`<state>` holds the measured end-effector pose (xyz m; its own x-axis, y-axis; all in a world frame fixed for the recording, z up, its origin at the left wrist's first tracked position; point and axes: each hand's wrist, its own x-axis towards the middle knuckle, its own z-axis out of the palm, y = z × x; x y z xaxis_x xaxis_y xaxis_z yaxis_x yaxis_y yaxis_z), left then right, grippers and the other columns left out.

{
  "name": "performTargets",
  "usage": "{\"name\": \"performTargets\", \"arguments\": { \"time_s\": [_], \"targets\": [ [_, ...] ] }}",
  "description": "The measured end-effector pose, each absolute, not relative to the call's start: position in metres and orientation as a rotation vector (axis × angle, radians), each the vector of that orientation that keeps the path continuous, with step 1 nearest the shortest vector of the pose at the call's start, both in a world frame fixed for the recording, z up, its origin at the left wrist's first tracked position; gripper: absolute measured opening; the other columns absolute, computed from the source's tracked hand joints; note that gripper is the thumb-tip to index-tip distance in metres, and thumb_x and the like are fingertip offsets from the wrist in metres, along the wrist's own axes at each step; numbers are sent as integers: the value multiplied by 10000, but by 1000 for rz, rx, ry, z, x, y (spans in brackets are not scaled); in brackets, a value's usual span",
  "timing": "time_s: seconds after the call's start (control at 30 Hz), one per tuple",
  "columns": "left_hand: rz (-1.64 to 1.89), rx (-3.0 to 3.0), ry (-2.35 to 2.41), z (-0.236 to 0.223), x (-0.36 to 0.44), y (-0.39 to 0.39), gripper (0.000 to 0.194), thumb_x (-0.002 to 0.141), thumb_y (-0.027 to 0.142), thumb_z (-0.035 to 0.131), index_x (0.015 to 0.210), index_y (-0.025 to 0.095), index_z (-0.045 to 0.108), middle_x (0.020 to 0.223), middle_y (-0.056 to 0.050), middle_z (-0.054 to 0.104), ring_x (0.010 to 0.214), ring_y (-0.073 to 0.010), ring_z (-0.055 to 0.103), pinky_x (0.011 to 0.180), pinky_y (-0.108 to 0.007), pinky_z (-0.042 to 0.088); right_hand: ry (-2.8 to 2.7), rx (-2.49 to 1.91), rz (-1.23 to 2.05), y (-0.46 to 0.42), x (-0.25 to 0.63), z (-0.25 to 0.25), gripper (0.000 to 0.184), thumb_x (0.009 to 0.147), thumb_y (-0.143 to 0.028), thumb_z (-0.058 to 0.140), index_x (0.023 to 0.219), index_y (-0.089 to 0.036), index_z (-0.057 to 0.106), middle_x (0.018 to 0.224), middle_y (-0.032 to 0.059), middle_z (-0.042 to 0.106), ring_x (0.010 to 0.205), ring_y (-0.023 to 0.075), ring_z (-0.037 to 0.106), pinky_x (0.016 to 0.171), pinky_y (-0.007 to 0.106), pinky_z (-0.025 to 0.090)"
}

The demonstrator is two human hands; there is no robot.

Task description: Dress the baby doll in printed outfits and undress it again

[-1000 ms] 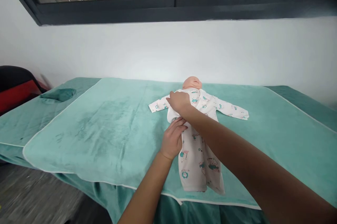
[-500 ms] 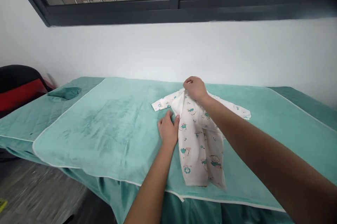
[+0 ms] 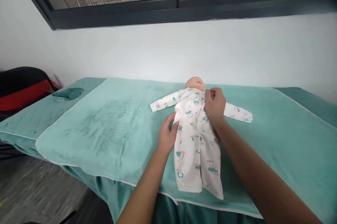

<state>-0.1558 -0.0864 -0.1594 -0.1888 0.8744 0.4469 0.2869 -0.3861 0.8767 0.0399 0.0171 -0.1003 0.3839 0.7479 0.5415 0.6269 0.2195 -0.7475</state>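
A baby doll lies face up with its bare head [image 3: 195, 83] toward the wall and its arms stretched to the sides. It wears a white baby gown [image 3: 188, 139] printed with small green and pink animal figures; the lower part hangs past its body as two front panels. My right hand [image 3: 215, 104] is closed in a pinch on the gown's edge at the doll's chest, right of the middle. My left hand [image 3: 167, 132] rests against the gown's left side, thumb and fingers apart, fingertips partly hidden at the cloth. The doll's legs are hidden.
A light green plush blanket [image 3: 86, 132] with pale piping covers the massage bed [image 3: 28, 118], whose face hole [image 3: 68, 93] is at the left. A black and red chair back or bag [image 3: 25, 92] stands beyond. Behind are a white wall [image 3: 126, 52] and a dark-framed window [image 3: 172, 10].
My right hand has moved from the doll's head down and right to its chest, uncovering the head. The front panel has been drawn across to the right and lies flatter. My left hand stayed nearly put.
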Motion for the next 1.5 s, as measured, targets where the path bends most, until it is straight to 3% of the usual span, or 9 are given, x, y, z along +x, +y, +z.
{"name": "performTargets", "arguments": {
  "time_s": [0.17, 0.3, 0.5, 0.67, 0.77, 0.87, 1.03, 1.27, 1.5],
  "targets": [
    [1670, 1527, 1389, -138, -140, -89, 399, 827, 191, 642, 1221, 245, 653, 1059, -34, 722, 941, -164, 648, 851, -309, 507, -1217, -1723, 329, 36, 48, -96, 296, 843, -515, 512, 871, -224, 561, 791, 73, 643, 772, 247, 574, 752, 356, 429],
    [1509, 1883, 1148, -114, -138, -98, 262, 821, 100, 521, 916, 226, 731, 879, -28, 740, 892, -179, 631, 844, -337, 501, -1319, -1688, 530, 54, 61, -91, 370, 693, -490, 690, 920, -211, 601, 866, 63, 667, 787, 228, 588, 759, 346, 442],
    [1515, 1494, 1024, -72, -147, -57, 182, 900, 278, 515, 929, 209, 680, 717, -18, 664, 666, -156, 609, 639, -299, 492, -1218, -1434, 723, 53, 69, -101, 328, 725, -512, 671, 832, -208, 612, 657, -11, 589, 582, 156, 510, 572, 288, 405],
    [1176, 1776, 1359, -45, -116, 12, 243, 806, 334, 664, 1015, 213, 689, 848, -20, 645, 715, -158, 581, 663, -288, 468, -1402, -1478, 735, 53, 72, -93, 307, 745, -496, 684, 673, -214, 584, 536, -42, 510, 505, 127, 418, 523, 273, 336],
    [1009, 1953, 1517, -47, -101, 29, 195, 786, 283, 675, 960, 200, 706, 788, -26, 626, 710, -175, 560, 670, -304, 446, -1483, -1488, 696, 51, 75, -88, 311, 777, -489, 662, 653, -213, 590, 522, -48, 496, 517, 125, 416, 546, 272, 335],
    [1116, 1845, 1433, -56, -102, 34, 119, 827, 265, 621, 883, 209, 709, 697, -3, 598, 655, -153, 536, 629, -280, 424, -1402, -1408, 654, 47, 72, -86, 295, 816, -487, 627, 699, -216, 610, 543, -53, 509, 522, 122, 426, 554, 267, 343],
    [1250, 1439, 1078, -65, -115, 44, 218, 833, 363, 649, 956, 194, 711, 743, 4, 637, 605, -110, 507, 572, -236, 402, -1327, -1329, 646, 49, 58, -76, 255, 813, -457, 630, 741, -213, 645, 655, -33, 592, 612, 136, 497, 611, 265, 380],
    [1154, 1814, 1095, -64, -111, 45, 232, 893, 293, 573, 1038, 240, 747, 958, -23, 691, 814, -149, 584, 746, -262, 454, -1424, -1295, 778, 51, 53, -82, 211, 779, -425, 659, 800, -216, 647, 719, -25, 630, 677, 153, 537, 664, 276, 422],
    [1088, 1715, 1118, -66, -115, 45, 171, 831, 285, 641, 948, 233, 754, 711, 15, 591, 610, -115, 475, 581, -243, 388, -1398, -1245, 897, 51, 63, -87, 289, 738, -415, 704, 953, -223, 700, 796, 6, 681, 741, 188, 602, 687, 309, 473]
  ]
}}
